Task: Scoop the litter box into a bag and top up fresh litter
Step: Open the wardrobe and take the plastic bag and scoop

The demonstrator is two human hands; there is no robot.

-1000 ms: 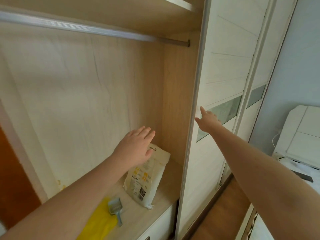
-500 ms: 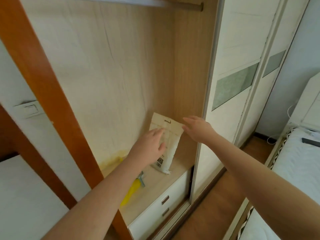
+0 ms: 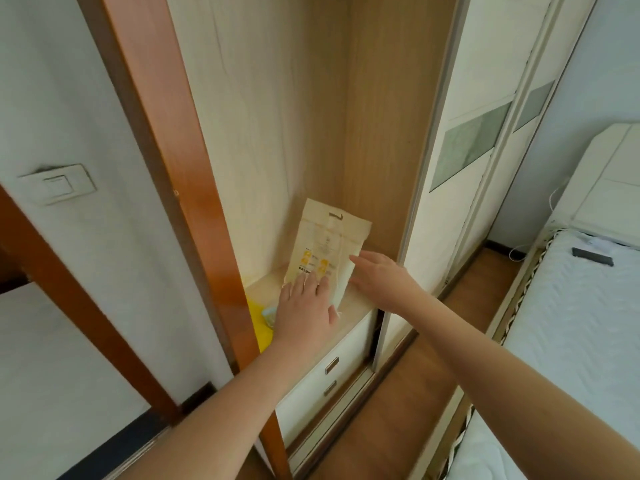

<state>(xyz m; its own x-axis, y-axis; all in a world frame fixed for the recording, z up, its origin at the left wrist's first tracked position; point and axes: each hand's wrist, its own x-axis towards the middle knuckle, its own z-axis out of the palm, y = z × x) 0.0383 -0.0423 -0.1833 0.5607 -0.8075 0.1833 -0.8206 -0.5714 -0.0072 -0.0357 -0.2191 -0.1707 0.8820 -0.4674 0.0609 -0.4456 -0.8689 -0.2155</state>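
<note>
A cream litter bag (image 3: 327, 242) with yellow print stands upright on the wardrobe shelf (image 3: 356, 301), leaning against the back corner. My left hand (image 3: 306, 308) lies flat against the bag's lower front, fingers spread. My right hand (image 3: 382, 278) reaches to the bag's right edge, fingertips touching it, fingers apart. Neither hand has closed around the bag. To the left on the shelf a yellow bag (image 3: 258, 325) lies flat with a pale scoop (image 3: 270, 315) on it, both partly hidden by my left hand and the wooden frame.
An orange-brown wooden frame (image 3: 180, 188) stands left of the opening. A sliding door (image 3: 460, 174) is pushed to the right. Two white drawers (image 3: 329, 375) sit under the shelf. A bed (image 3: 571, 323) is at the right, with wooden floor between.
My view has dropped and pulled back. My right hand left the sliding door and came to the bag's right edge. My left hand lowered onto the bag's front.
</note>
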